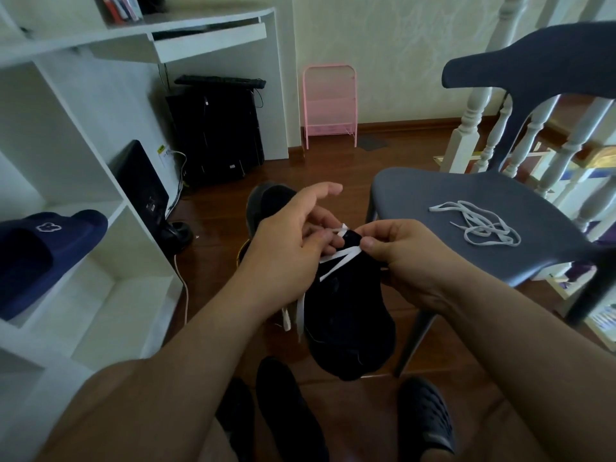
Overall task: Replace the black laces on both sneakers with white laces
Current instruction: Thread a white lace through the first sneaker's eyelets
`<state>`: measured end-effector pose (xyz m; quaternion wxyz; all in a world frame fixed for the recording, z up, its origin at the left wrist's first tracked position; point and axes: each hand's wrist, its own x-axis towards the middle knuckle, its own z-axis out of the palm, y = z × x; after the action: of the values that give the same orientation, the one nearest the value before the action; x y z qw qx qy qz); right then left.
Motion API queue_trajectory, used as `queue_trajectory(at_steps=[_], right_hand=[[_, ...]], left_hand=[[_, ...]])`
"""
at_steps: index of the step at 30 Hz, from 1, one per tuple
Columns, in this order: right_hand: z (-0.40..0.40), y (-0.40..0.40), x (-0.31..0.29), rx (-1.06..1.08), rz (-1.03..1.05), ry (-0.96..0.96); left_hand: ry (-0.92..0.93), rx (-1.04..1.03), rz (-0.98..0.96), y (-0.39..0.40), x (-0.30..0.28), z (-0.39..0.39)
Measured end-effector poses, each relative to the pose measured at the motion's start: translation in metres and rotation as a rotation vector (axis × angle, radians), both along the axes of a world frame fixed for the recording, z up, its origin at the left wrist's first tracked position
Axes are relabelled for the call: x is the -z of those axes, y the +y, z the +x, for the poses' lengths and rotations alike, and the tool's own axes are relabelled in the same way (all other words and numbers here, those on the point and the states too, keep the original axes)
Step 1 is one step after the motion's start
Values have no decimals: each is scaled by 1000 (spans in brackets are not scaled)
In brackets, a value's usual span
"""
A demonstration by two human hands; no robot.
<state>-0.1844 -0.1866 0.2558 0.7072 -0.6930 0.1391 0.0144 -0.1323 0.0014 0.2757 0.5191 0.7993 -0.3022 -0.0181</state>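
We lace a soft black sneaker [346, 315] held up over the wood floor.

Our left hand [293, 241] and right hand [400, 248] each pinch its flat white lace [336, 258]. Another white lace [480, 225] lies tangled on the smooth gray chair [433, 191].

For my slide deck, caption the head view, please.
Both hands thread a white lace through a black sneaker; a spare lace lies on the chair.

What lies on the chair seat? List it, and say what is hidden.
On the chair seat lies one loose tangled white lace, nothing else visible. The right hand covers the seat's near left corner.
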Motion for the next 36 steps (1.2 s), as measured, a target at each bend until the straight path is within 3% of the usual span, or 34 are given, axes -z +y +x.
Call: queue_trajectory(at_steps=[10, 26, 31, 36], right_hand=[[-5, 1, -8, 11, -100, 3], [-9, 4, -11, 24, -429, -59], [-10, 8, -8, 36, -653, -103], [-8, 7, -7, 0, -573, -113]], left_hand=[[-275, -110, 228, -4, 5, -2], [-207, -169, 226, -9, 10, 0], [-165, -162, 276, -11, 10, -2], [-95, -217, 210, -13, 9, -5]])
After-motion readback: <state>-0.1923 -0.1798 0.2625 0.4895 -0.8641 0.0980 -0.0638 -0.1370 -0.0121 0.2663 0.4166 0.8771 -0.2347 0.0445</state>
